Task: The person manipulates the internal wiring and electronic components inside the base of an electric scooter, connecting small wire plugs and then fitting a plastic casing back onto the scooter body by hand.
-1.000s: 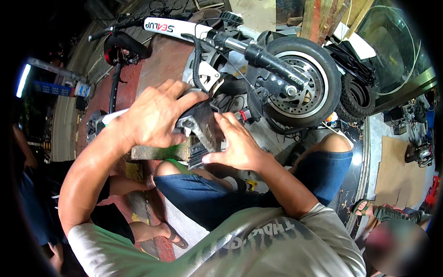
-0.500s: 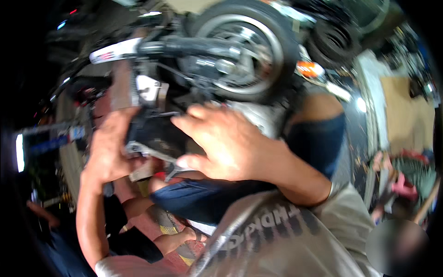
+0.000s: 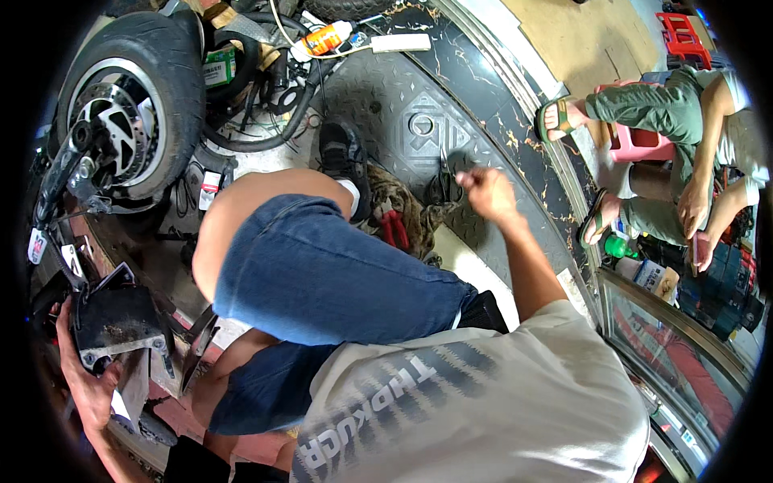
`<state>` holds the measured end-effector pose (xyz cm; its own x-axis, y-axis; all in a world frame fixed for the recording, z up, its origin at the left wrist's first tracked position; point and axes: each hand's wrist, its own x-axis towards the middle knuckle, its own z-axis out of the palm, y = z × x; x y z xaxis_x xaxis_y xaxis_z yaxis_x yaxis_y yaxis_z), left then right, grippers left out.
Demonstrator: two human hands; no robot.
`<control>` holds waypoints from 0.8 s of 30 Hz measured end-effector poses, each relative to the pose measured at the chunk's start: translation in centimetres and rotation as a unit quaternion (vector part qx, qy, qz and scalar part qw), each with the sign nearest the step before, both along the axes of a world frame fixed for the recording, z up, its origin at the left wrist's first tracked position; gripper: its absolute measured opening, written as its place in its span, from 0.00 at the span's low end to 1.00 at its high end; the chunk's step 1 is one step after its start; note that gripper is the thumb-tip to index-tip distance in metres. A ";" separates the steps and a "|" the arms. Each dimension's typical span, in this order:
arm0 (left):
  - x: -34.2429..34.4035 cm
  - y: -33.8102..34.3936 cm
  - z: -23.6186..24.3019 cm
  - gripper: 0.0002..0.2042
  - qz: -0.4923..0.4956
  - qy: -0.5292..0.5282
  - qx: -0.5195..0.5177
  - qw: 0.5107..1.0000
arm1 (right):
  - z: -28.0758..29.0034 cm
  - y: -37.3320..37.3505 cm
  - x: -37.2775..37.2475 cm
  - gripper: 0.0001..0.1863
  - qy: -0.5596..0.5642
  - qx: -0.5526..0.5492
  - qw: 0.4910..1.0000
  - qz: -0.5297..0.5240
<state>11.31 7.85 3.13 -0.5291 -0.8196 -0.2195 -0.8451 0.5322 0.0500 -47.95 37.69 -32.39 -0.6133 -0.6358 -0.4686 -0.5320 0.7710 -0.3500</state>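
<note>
At the lower left my left hand grips the edge of a black plastic housing, fingers up its side and thumb near its front edge. The housing is dusty and has a metal-coloured bracket along its front. My right hand reaches out over the grey floor mat, fingers loosely bent and nothing visible in them. Just beside its fingertips lies a slim metal-tipped tool with dark handles, perhaps scissors or pliers. A brown patterned rag and red handles lie left of it.
A motorcycle wheel with a brake disc stands at the upper left. Black hoses, an orange-and-white bottle and a shoe are beyond my knee. At the right a person in green trousers sits near a glass-sided case.
The view has swung to the right. My right hand has left the area by the housing and moved right to the floor mat. My left hand stays on the housing.
</note>
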 end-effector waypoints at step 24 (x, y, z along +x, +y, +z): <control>-4.3 -1.5 0.6 0.23 0.321 0.039 0.074 0.943 | -17.3 2.0 -4.5 0.28 0.115 -0.015 0.993 -0.021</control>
<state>6.97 6.31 3.70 0.0464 -0.9401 -0.3378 -0.9817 -0.1054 0.1587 -52.42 39.71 -49.68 -0.7274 -0.6197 -0.2948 -0.5685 0.7848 -0.2469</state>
